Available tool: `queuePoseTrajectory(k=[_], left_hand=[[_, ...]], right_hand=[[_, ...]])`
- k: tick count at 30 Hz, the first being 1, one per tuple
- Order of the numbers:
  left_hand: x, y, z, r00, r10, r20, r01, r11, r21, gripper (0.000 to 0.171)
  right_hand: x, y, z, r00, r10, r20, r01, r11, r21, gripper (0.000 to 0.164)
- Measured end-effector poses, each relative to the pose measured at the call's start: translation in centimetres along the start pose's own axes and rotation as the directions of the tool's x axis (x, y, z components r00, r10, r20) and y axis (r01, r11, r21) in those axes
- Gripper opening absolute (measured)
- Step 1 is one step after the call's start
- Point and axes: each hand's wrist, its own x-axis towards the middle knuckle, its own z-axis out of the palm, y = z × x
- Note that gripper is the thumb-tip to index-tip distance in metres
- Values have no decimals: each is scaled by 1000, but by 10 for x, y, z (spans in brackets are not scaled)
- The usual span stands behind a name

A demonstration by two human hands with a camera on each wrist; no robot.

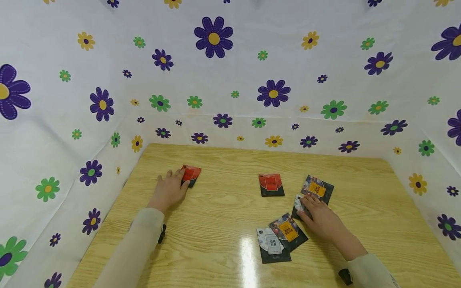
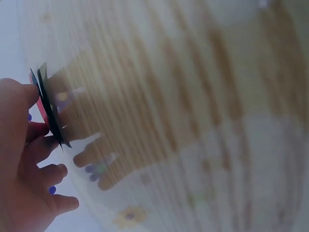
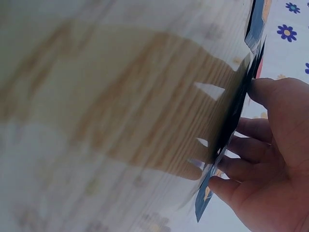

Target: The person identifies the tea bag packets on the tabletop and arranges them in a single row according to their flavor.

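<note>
My left hand (image 1: 167, 193) is at a red-and-black packet (image 1: 191, 174) on the far left of the table. Thumb and index finger pinch this packet (image 2: 46, 108) by its edges in the left wrist view, the other fingers spread past it. On the right, my right hand (image 1: 322, 218) rests its nearly straight fingers on a white-and-black packet (image 1: 298, 203), partly hidden under them. That packet's top corner meets a dark patterned packet (image 1: 317, 189) with an orange label. In the right wrist view, the thumb and fingertips of this hand (image 3: 285, 145) touch the packet surface.
Another red-and-black packet (image 1: 271, 185) lies right of centre. Nearer me, a patterned packet with an orange label (image 1: 289, 232) overlaps a white-and-black packet (image 1: 273, 245). Flower-printed white sheets (image 1: 237, 80) enclose the wood-grain table (image 1: 216, 224) at the back and sides.
</note>
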Motion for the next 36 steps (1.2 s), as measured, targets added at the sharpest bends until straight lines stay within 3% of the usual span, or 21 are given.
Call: queuePoseTrajectory(k=[13, 18, 26, 36], left_hand=[[9, -1, 1, 993, -119, 0, 119, 992, -29, 67], [13, -7, 1, 987, -159, 9, 159, 987, -3, 67], [16, -16, -4, 974, -222, 39, 224, 973, -49, 66], [15, -33, -9, 967, -244, 77, 251, 963, -97, 67]], right_hand=[[-1, 1, 2, 1000, -1, -1, 1, 1000, 7, 57], [-2, 0, 1, 1000, 3, -1, -3, 1000, 5, 57], [0, 0, -1, 1000, 3, -3, -3, 1000, 2, 57], [-1, -3, 0, 1000, 2, -2, -2, 1000, 7, 56]])
